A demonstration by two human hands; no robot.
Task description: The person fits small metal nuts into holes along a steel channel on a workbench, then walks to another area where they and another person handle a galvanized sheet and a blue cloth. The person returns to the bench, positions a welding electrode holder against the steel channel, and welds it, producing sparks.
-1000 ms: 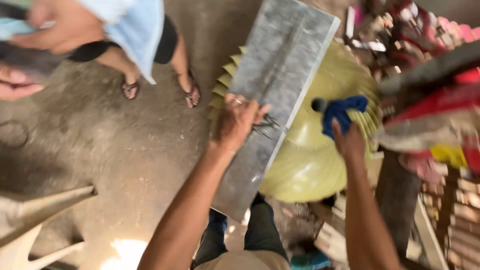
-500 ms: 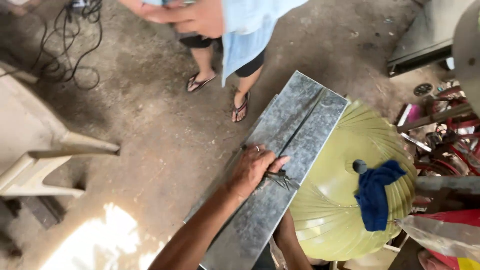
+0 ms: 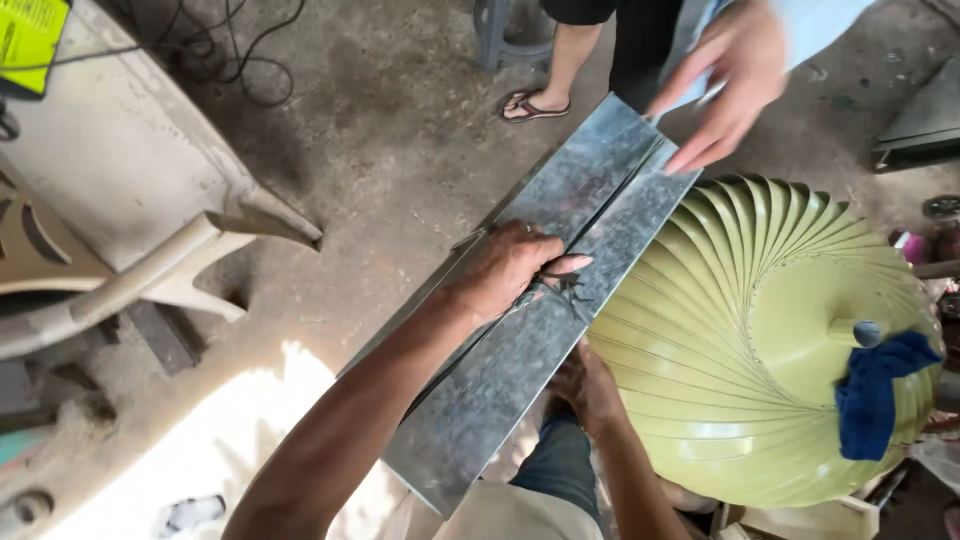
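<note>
Galvanised folded sheet (image 3: 560, 300) spans my lap, one end near the green finned dome (image 3: 760, 340). My left hand (image 3: 510, 268) presses flat on top; my right hand (image 3: 585, 385) grips beneath, fingers hidden. A co-worker's hand (image 3: 725, 85) touches the far end: an uneven tug could slide sharp edges across my palms.

Both forearms are bare, with no sleeves, watch or gloves showing. The left hand (image 3: 510, 268) has long nails. Blue-grey trousers (image 3: 560, 462) cover the legs.
</note>
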